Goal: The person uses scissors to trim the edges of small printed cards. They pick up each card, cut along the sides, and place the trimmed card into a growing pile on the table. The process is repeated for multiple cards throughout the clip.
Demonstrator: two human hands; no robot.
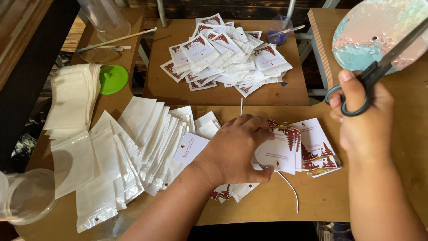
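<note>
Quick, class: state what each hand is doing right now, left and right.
Left hand: closed on a white printed card from the stack of cards.
Right hand: closed on the scissors, fingers through the handles.

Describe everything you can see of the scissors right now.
The scissors have dark blades and teal-rimmed black handle loops. The right hand holds them raised above the wooden table, thumb through one loop. The blades look closed and point up-right, crossing in front of a glittery pastel disc. Only that hand is seen touching them.
</note>
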